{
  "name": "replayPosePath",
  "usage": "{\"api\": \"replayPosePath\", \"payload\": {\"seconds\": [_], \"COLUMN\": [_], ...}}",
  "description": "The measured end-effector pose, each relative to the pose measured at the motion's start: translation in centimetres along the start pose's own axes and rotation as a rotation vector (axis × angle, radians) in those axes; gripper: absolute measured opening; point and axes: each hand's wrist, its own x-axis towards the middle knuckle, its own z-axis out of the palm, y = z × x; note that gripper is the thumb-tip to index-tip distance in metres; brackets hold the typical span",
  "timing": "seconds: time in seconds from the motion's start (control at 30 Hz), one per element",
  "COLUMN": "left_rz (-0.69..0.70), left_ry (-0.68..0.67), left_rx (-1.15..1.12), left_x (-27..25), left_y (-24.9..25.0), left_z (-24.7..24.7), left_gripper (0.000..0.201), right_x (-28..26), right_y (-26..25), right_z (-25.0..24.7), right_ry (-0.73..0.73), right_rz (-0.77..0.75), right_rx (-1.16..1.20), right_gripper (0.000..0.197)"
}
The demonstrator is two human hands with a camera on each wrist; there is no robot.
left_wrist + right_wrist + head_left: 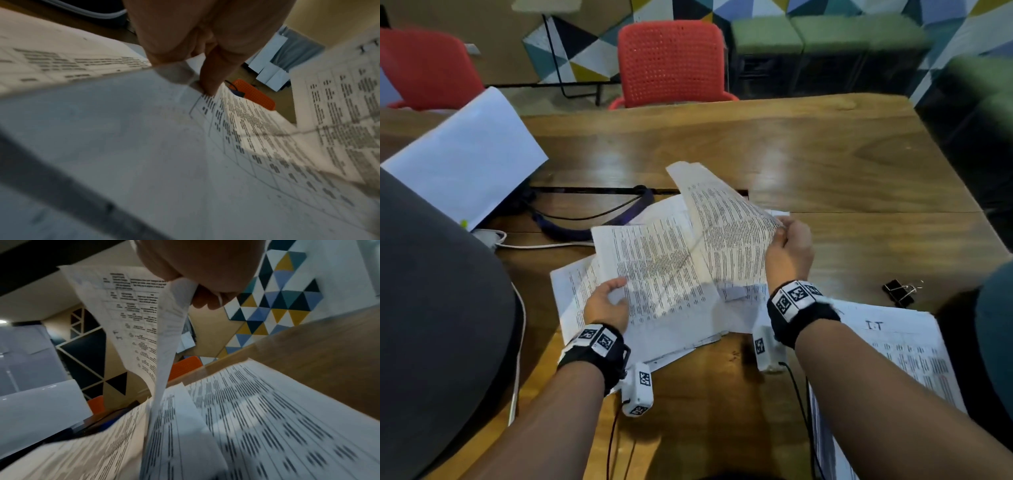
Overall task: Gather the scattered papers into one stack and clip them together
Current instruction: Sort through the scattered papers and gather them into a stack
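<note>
Printed papers (654, 308) lie in a loose, overlapping heap mid-table. My left hand (607, 301) grips the left edge of one printed sheet (654, 263); the left wrist view shows a fingertip (208, 84) pressing on that sheet (246, 129). My right hand (787, 243) pinches the right edge of another sheet (729, 226), which is lifted and curls up off the heap. The right wrist view shows this sheet (139, 321) hanging from the pinch of that hand (205, 280). A black binder clip (900, 291) lies on the table to the right, apart from both hands.
A further stack of printed pages marked "I.T" (900, 349) lies under my right forearm. A tilted white sheet (465, 154) stands at far left above cables (585, 219). A dark grey rounded shape (431, 308) fills the left edge. Red chairs (671, 61) stand behind the wooden table (842, 164).
</note>
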Motion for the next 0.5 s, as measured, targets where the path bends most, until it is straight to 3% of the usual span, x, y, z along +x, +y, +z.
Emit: {"api": "replayPosePath", "payload": {"seconds": [0.07,0.13,0.3,0.4,0.5], "left_rz": [-0.02,-0.083,-0.068,-0.099,-0.138], "left_ry": [0.0,-0.018,-0.031,-0.036,-0.08], "left_rx": [0.085,0.111,0.198,0.134,0.111], "left_x": [0.0,0.2,0.9,1.0,1.2], "left_y": [-0.4,-0.7,-0.4,0.6,0.6], "left_z": [0.1,0.1,0.5,0.9,1.2], "left_gripper": [0.067,0.077,0.03,0.032,0.037], "right_x": [0.3,1.0,2.7,2.4,0.6], "right_y": [-0.6,-1.6,-4.8,-4.5,-2.6], "right_z": [0.4,0.7,0.6,1.7,3.1], "right_ry": [0.02,0.065,0.214,0.147,-0.122], "right_rz": [-0.157,-0.297,-0.458,-0.332,-0.003], "right_rx": [0.014,0.033,0.153,0.234,0.087], "right_gripper": [0.017,0.017,0.021,0.024,0.019]}}
